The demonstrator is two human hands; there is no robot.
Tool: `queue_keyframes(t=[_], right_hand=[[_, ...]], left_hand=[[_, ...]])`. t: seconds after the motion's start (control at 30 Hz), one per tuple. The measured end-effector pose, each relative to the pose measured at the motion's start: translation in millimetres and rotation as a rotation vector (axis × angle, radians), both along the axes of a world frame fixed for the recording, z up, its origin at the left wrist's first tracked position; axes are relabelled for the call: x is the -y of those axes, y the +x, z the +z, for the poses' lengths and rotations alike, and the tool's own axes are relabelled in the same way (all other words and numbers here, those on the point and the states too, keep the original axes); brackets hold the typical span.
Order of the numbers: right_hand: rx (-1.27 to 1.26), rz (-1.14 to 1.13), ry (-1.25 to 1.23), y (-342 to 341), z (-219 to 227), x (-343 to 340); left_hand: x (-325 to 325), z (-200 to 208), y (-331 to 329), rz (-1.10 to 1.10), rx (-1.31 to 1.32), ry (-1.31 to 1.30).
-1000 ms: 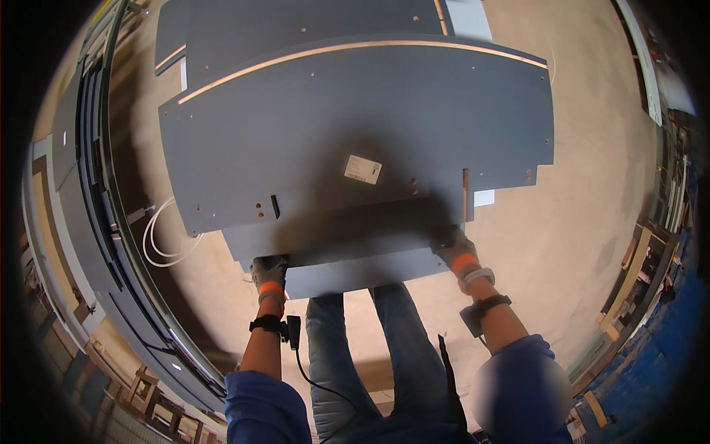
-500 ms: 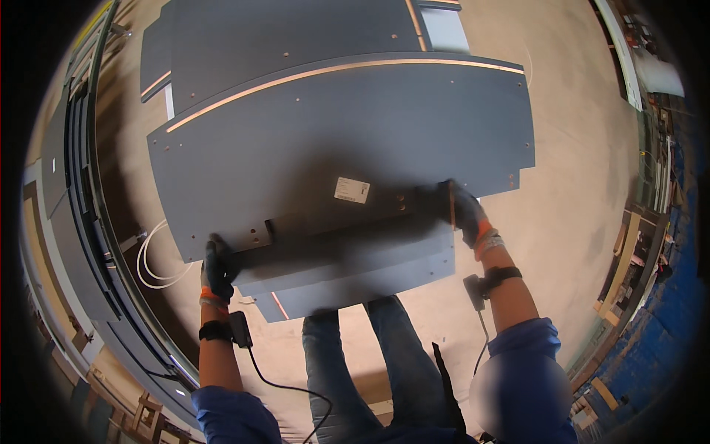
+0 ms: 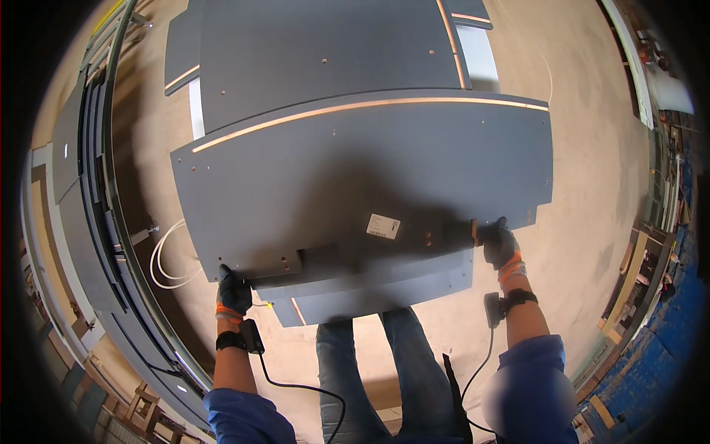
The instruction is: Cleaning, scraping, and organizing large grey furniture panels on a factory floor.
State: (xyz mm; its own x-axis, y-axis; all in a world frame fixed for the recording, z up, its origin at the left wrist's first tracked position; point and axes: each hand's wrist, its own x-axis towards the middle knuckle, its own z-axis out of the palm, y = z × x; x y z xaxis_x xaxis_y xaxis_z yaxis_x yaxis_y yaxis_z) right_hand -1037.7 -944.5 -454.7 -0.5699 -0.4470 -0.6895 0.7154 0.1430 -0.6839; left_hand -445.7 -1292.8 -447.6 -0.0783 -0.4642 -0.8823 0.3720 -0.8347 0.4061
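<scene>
A wide dark grey panel (image 3: 251,192) lies across the middle of the head view, with a pale wooden strip along its far edge, small holes and a white label (image 3: 383,226). My left hand (image 3: 235,291), in a dark glove with an orange cuff, is closed on its near left corner. On the right, my similarly gloved right hand (image 3: 501,246) grips the near edge beside a notch. The fingers beneath the panel are hidden. Under the near edge shows a lower grey panel (image 3: 436,280), partly covered. My head's shadow darkens the middle.
Beyond lies another grey panel (image 3: 296,29) with wooden strips. Long dark boards (image 3: 89,251) stand in a rack on the left. A white cable (image 3: 156,260) loops on the floor nearby. Wood scraps (image 3: 625,285) fill a shelf on the right, near a blue surface (image 3: 651,370).
The wide panel and both hands have come nearer to me, baring more of the panel beyond. The whole view has also shifted somewhat.
</scene>
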Motion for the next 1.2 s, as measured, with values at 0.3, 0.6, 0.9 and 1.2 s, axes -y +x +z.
queue_keyframes(t=[0.3,0.6,0.9,1.2], right_hand=[[-0.664,0.368,0.307,18.3,-18.4,-24.0],[-1.143,0.933,0.681,23.5,41.6,2.1],[-0.497,1.314,0.962,58.8,66.3,-43.7],[0.106,1.447,0.855,142.4,346.6,-242.5]], left_hand=[[-29.6,-26.9,72.2,-0.24,-0.086,-0.159],[-35.7,-39.1,76.0,-0.908,0.245,-0.489],[-72.5,61.5,18.9,-0.367,0.412,0.187],[-146.4,235.1,-24.4,-0.836,0.431,0.136]])
